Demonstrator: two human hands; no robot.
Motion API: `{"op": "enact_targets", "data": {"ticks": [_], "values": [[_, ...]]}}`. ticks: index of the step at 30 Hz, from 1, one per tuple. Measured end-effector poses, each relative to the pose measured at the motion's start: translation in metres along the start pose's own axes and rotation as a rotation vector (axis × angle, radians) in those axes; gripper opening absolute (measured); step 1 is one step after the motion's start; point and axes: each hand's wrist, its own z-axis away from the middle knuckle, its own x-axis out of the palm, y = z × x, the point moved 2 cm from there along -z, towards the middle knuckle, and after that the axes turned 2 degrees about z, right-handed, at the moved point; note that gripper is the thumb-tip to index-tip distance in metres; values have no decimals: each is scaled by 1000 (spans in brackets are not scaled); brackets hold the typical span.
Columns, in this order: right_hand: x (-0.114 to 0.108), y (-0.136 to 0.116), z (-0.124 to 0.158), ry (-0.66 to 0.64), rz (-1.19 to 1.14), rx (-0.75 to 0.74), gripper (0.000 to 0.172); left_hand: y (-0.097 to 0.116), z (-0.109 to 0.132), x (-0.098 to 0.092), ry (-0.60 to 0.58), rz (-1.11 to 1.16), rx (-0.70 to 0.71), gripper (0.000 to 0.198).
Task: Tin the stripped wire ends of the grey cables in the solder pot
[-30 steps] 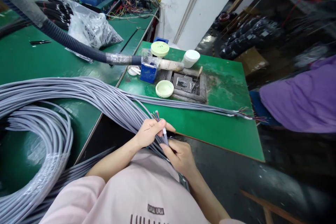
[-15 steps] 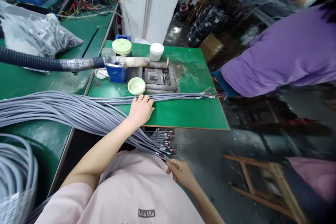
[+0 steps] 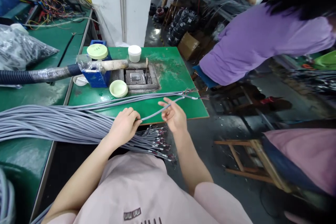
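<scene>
The left hand [image 3: 124, 126] is almost closed, with its back turned upward, and it holds one grey cable [image 3: 152, 115] between the thumb and the fingertips. From there the cable goes to the right and a little away from the person, above the near edge of the green table [image 3: 196, 108]. It passes by the right hand [image 3: 175, 116], which is raised and loosely open, with the fingers apart; the cable crosses these fingers, but I cannot tell how firmly they touch it. Beyond the right hand, its end comes near other stripped ends, so it is difficult to separate.

Just past both hands, several grey cables [image 3: 147, 97] lie side by side on the table. A thick bundle [image 3: 76, 124] of the same grey kind extends to the left of the left hand and also passes below it. Under the gap between the hands are many cable ends [image 3: 157, 140], with white sleeves and thin wires.

Farther from the left hand, beyond the row of cables, stands a pale green dish [image 3: 118, 92], just beside a dark frame [image 3: 141, 86] set in the table. Behind this frame is a white tub [image 3: 134, 55]. Well to the right of the right hand, a person in a purple top [image 3: 236, 49] leans forward.
</scene>
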Motion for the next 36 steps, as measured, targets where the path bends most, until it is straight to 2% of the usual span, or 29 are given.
{"op": "enact_targets", "data": {"ticks": [3,7,9,12,14,16,19,22,25,30,36], "values": [[-8,-28,-15,128,-114,-190,22,-1,2,1,-3,46,-8,16],[-25,-46,-8,219,-130,-453,21,-4,-1,7,29,62,-14,18],[-37,-42,-1,259,-101,-466,26,-5,-2,11,28,57,-9,20],[-56,-32,10,324,-93,-352,35,-6,-1,17,8,58,-16,28],[-63,-31,20,326,-63,-329,40,-6,-1,19,2,110,-32,35],[-61,-36,35,245,47,-348,40,-5,0,19,17,241,-41,36],[-42,-41,59,-5,310,-265,36,1,1,18,37,560,-58,31],[-16,-33,77,-253,488,-103,34,9,5,18,23,884,-143,28],[4,-18,83,-402,552,-38,35,14,10,19,13,1121,-234,26],[20,-4,83,-415,668,-89,34,15,19,18,102,1426,-331,22],[31,-4,87,-364,827,-229,22,15,21,18,200,1572,-389,20]]}}
